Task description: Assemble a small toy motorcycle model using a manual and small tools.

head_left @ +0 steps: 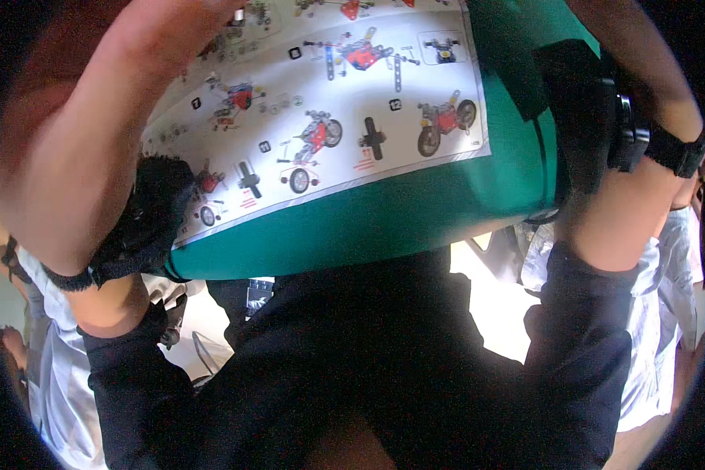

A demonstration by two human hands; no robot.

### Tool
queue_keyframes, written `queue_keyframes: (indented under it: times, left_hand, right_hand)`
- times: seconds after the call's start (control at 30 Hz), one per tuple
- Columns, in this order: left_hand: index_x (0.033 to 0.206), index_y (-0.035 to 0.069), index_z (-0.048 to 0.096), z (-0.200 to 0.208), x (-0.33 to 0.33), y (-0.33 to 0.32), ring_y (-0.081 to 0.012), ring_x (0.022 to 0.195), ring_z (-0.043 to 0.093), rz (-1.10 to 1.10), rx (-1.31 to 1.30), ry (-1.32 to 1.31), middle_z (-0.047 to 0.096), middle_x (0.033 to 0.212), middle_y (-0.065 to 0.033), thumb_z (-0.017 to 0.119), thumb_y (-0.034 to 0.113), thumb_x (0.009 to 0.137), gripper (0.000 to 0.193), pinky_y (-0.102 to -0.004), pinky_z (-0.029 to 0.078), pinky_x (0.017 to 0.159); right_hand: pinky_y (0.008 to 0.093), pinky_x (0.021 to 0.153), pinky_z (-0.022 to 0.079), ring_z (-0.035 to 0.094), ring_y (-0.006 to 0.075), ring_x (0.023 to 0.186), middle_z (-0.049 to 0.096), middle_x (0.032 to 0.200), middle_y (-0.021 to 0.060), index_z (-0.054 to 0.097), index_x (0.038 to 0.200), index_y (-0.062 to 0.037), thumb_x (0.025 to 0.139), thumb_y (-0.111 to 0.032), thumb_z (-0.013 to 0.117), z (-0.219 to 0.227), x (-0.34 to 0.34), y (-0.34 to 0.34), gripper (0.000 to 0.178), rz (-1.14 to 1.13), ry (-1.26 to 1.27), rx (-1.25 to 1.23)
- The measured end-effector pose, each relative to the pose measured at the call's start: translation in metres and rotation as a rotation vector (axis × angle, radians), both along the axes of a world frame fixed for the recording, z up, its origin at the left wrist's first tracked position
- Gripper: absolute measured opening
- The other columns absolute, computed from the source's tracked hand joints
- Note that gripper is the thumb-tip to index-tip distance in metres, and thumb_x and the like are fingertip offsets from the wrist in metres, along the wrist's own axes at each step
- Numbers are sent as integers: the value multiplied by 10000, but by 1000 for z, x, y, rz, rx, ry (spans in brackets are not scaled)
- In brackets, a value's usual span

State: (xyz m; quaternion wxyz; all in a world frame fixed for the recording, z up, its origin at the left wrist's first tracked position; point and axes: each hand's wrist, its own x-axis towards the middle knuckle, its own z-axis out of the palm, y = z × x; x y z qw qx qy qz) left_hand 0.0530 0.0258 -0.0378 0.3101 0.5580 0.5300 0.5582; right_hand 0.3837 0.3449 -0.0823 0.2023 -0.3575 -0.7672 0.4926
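Green tabletop (415, 211) fills the middle of the view, and on it lies a white instruction sheet (321, 102) printed with small drawings of a red motorcycle in stages of assembly. The person's left hand (176, 27) rests at the sheet's far left corner, fingers pressed down on the paper rather than closed around anything; its wrist wears a black strap (145, 227). The right hand (642, 47) is at the far right, mostly out of view, so I cannot tell how its fingers stand; a black band (677, 153) circles that wrist. Dark sleeves (587, 345) cover both forearms nearer the person.
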Motion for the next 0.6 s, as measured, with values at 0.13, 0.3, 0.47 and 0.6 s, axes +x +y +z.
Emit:
queue_keyframes:
  times: [0.13, 0.3, 0.47, 0.6]
  left_hand:
    - [1243, -56, 563, -4, -2, 0, -234, 900, 699, -19, -16, 26, 679, 1054, -198, 744, 1, 764, 515, -304, 581, 750]
    - [1244, -55, 564, -2, -4, 1, -234, 898, 700, -44, -15, 59, 680, 1051, -197, 744, 3, 764, 516, -303, 580, 748]
    - [1244, -54, 564, -5, -1, 4, -234, 896, 700, -46, -30, 103, 681, 1047, -195, 743, 5, 764, 516, -302, 579, 745]
    - [1245, -53, 564, -1, -1, 5, -234, 894, 701, -75, -17, 127, 682, 1045, -194, 743, 6, 764, 516, -301, 579, 743]
  right_hand:
    - [206, 549, 372, 484, 70, 614, 565, 751, 23, 589, 1033, 24, 981, -99, 540, 5, -52, -63, 143, -2, 1, -21]
    - [203, 556, 373, 486, 68, 623, 569, 763, 25, 588, 1047, 24, 981, -99, 540, 10, -21, -54, 148, -6, 4, -25]
    - [200, 562, 373, 487, 67, 631, 573, 775, 26, 587, 1061, 24, 982, -100, 540, 19, -113, -138, 154, 15, 19, -45]
    - [198, 568, 373, 489, 65, 638, 576, 784, 27, 586, 1072, 24, 982, -100, 540, 19, -84, -117, 160, 2, 18, -36]
